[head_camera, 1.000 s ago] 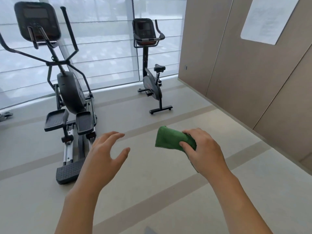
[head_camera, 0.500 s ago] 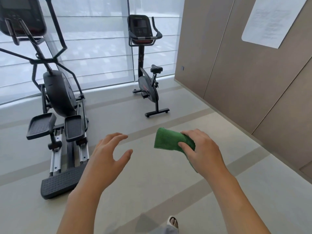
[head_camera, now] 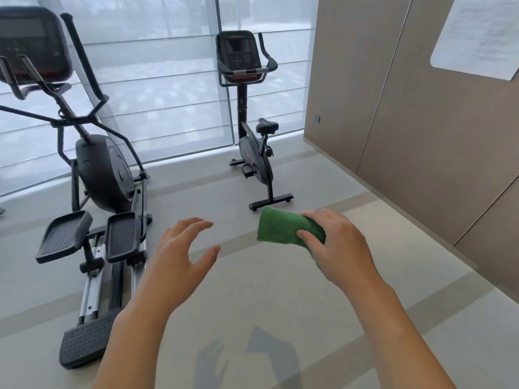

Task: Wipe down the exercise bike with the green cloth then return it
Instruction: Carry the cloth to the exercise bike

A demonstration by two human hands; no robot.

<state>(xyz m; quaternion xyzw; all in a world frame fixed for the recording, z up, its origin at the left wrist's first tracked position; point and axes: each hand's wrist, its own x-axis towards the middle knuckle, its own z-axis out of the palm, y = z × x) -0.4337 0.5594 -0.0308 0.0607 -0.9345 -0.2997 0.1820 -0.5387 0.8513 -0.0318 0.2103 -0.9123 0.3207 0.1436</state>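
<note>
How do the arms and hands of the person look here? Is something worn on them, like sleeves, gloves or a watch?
Both forearms are bare as far as the picture shows them: no sleeve comes into view. The left hand and the right hand wear no gloves. No ring, watch or bracelet is visible on the fingers or wrists, and no markings show.

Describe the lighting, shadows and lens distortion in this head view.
Head view: soft daylight through the blinds; faint hand shadows on the floor; wide-angle bending curves the wall panels; green cloth in the right hand looks sharp.
</note>
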